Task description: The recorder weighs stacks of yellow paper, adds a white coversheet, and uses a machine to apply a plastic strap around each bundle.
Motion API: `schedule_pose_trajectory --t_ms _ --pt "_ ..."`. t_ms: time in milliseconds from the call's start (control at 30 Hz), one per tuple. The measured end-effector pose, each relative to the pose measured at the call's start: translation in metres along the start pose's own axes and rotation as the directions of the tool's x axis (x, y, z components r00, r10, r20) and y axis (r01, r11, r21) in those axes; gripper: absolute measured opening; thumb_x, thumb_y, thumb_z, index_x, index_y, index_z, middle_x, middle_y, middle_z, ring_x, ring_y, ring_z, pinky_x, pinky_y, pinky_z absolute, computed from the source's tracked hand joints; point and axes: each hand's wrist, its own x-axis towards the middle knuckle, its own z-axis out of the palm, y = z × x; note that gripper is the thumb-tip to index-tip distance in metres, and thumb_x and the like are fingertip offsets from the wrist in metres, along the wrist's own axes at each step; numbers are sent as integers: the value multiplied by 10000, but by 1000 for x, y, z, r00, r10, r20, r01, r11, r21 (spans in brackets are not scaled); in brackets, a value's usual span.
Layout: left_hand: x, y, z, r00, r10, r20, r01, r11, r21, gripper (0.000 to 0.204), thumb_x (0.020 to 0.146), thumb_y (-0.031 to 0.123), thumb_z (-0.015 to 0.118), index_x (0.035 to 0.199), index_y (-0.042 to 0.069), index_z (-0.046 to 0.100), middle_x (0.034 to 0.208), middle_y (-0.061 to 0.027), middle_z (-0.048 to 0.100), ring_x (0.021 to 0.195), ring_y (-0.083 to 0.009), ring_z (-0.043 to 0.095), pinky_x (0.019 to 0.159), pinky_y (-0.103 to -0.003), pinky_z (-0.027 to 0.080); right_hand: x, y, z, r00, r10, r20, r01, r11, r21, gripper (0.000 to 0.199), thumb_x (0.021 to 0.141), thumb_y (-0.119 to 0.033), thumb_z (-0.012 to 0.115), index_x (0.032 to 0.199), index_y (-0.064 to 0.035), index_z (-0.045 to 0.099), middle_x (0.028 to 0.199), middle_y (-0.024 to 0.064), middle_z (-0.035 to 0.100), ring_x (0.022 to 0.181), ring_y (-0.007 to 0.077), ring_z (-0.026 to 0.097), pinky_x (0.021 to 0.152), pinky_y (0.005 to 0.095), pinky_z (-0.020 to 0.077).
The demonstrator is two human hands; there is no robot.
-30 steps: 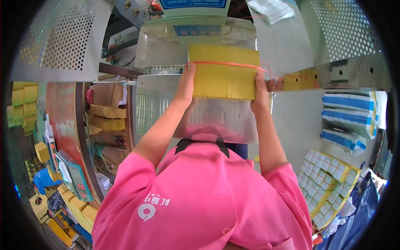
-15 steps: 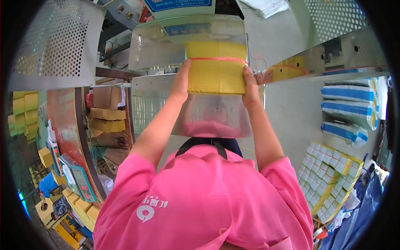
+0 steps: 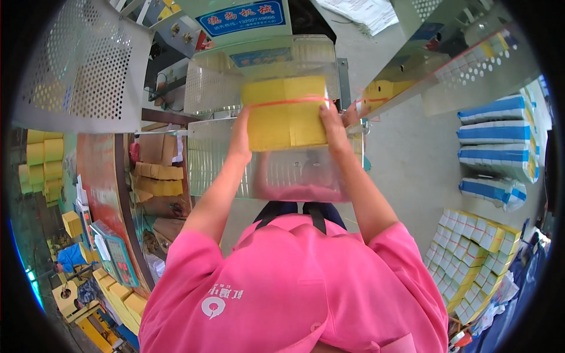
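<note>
Yellow bundle [image 3: 286, 128], blocky, flat-faced, ringed by one pinkish-red band [image 3: 288, 102], clasped between left hand [image 3: 240, 134] and right hand [image 3: 333, 126], fingers parted to its width and pressed against opposite ends, over shiny metal plate [image 3: 300, 172], short of blue sign [image 3: 238, 19].

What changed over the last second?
The bundle, between left hand and right hand, moved left over the machine plate. The right-side metal panel swung away from the person. Nothing let go. Unchanged: both hands' grip, red strap around the bundle.
</note>
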Motion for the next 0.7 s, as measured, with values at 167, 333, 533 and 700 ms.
schedule_pose_trajectory --t_ms 167,333,533,700 --pt "-62 -32 -63 984 44 -171 -14 985 173 516 983 458 494 1233 15 585 1169 -65 623 1067 -169 585 924 -317 448 -64 -34 20 1000 -5 29 18 880 -475 574 964 -467 441 1358 -50 460 1205 253 599 1144 396 573 978 419 427" --pt "-104 -15 -80 959 172 -225 -32 856 516 432 1006 372 471 1102 -13 643 1039 -77 645 896 -159 583 831 -304 456 -112 -50 29 998 -40 -51 -17 592 -806 361 956 -342 497 1116 -46 626 968 210 673 850 320 679 755 424 513" --pt "-112 10 -87 963 244 -113 -167 873 458 250 951 139 600 1157 -2 587 1023 -66 636 905 -114 585 807 -263 469 -116 -33 17 960 -115 -256 61 976 -207 160 879 -26 595 1019 -13 670 865 110 698 749 126 656 680 273 520" --pt "-106 9 -98 993 121 -15 -110 945 308 218 925 80 624 1118 10 551 1046 -50 612 933 -119 576 826 -275 474 -100 -40 12 979 -203 -33 177 912 -370 169 886 11 586 1037 -7 660 876 64 692 789 113 647 729 264 523"
